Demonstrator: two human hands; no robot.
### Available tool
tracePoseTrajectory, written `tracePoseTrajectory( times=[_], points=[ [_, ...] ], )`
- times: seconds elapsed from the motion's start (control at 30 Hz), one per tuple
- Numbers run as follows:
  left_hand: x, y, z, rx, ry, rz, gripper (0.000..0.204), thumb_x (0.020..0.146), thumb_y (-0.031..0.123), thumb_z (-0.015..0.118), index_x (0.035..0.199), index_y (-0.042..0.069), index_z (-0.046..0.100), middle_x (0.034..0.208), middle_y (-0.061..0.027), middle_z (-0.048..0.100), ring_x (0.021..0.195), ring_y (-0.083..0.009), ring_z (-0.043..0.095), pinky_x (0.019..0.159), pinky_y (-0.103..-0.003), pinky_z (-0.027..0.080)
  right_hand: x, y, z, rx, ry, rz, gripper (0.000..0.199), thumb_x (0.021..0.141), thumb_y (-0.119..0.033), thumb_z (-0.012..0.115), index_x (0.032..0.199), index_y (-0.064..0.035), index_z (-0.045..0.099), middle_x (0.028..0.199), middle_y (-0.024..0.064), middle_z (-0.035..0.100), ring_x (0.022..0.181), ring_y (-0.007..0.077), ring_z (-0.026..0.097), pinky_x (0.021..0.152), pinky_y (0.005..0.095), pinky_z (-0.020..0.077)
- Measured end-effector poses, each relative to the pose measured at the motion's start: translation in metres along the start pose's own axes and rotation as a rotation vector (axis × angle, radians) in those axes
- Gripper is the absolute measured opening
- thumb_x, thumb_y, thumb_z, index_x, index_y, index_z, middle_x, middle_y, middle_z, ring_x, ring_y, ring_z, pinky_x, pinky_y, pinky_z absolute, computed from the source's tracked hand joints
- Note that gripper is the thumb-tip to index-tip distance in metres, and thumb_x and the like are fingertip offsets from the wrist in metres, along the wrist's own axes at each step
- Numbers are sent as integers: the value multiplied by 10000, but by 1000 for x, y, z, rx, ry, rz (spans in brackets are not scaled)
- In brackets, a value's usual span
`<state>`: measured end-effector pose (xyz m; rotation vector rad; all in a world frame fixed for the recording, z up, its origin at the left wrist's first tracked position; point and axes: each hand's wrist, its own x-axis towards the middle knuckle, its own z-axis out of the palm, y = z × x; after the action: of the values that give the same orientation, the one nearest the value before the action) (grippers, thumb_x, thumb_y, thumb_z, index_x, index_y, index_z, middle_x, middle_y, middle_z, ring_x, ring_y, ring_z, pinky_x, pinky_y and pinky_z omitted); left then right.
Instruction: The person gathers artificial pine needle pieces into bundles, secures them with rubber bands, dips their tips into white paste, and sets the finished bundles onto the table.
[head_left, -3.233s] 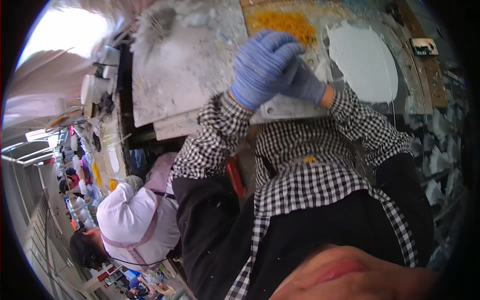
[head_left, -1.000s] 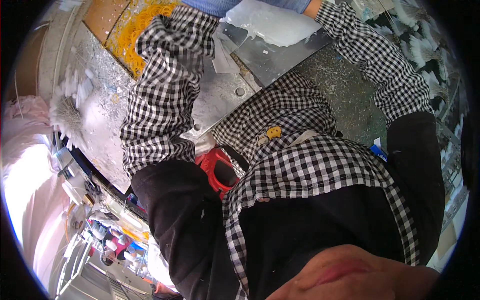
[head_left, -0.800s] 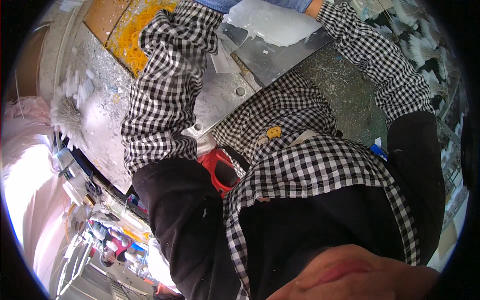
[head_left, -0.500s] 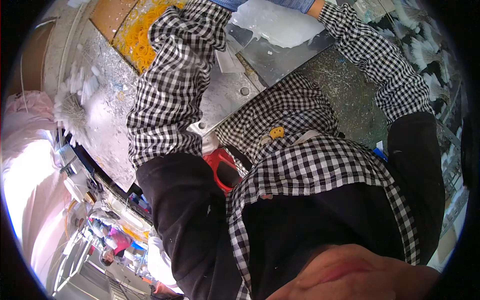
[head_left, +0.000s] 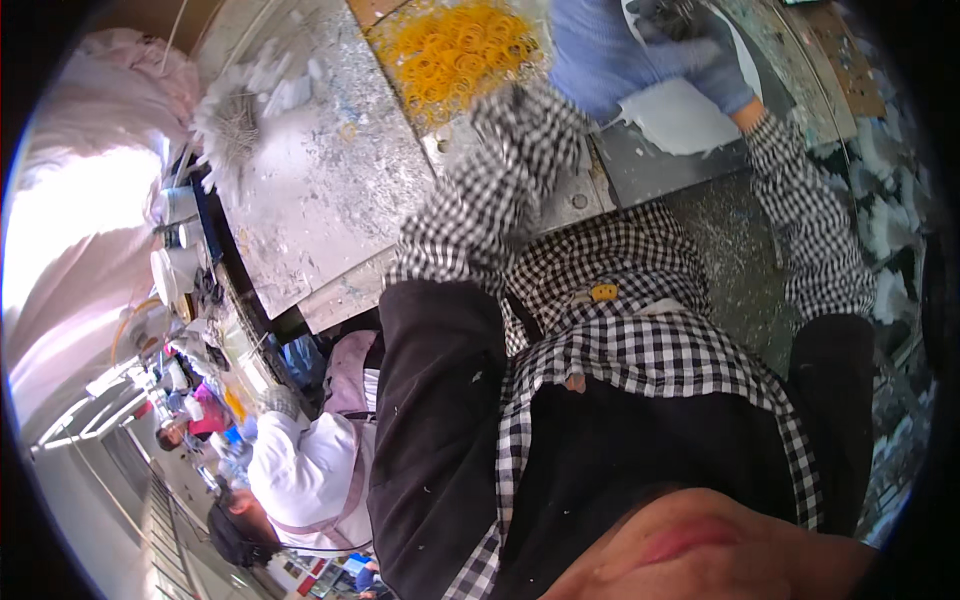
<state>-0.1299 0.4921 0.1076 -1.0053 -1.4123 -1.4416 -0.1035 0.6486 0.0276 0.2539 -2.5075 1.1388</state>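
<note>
At the top edge my left hand [head_left: 590,55], in a blue knit glove, reaches in beside a round bundle of thin strands [head_left: 672,18] with a dark, bristly end. Its fingers are smeared and partly cut off. My right hand [head_left: 725,78], gloved alike, curls against the bundle's near right side. Under the hands, white paste [head_left: 680,122] is spread on a dark grey plate [head_left: 650,178]. A heap of yellow rubber bands [head_left: 460,55] lies to the left of my left hand.
Another bundle of white strands [head_left: 235,120] lies on the speckled board [head_left: 310,190] at left. More white tufts [head_left: 880,150] hang along the right side. A co-worker in white [head_left: 305,470] is at lower left, with buckets [head_left: 172,275] nearby.
The view has swung leftward, so the table and my hands appear farther right. My gloved hands and the bundle between them now show; before, only glove edges did. The co-worker has come more fully into view.
</note>
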Motion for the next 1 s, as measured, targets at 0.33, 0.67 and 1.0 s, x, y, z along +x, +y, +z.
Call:
tracePoseTrajectory(
  times=[0.33, 0.67, 1.0],
  points=[
    [15, 43, -118, 272, -457, -266, 265, 833, 146, 733, 1079, 96, 650, 913, -63, 682, 856, -211, 657, 791, -341, 532, -15, -74, 73, -427, -349, -419, 556, 937, -458, 588, 1330, -66, 549, 1334, 155, 567, 1240, 293, 529, 1036, 408, 459],
    [-11, 52, -203, 1161, -1980, -258, 112, 835, 159, 629, 873, 148, 733, 818, -41, 711, 827, -216, 677, 781, -384, 444, 77, -92, 114, -265, -253, -577, 204, 831, -282, 633, 959, -135, 692, 915, 113, 673, 885, 328, 624, 802, 457, 509],
    [38, 59, -194, 1138, -1886, -354, 100, 848, 137, 672, 929, 119, 727, 826, -40, 713, 878, -217, 696, 721, -362, 510, 85, -93, 138, -469, -283, -541, 217, 834, -279, 581, 787, -94, 684, 764, 143, 665, 760, 357, 644, 697, 493, 516]
  ],
)
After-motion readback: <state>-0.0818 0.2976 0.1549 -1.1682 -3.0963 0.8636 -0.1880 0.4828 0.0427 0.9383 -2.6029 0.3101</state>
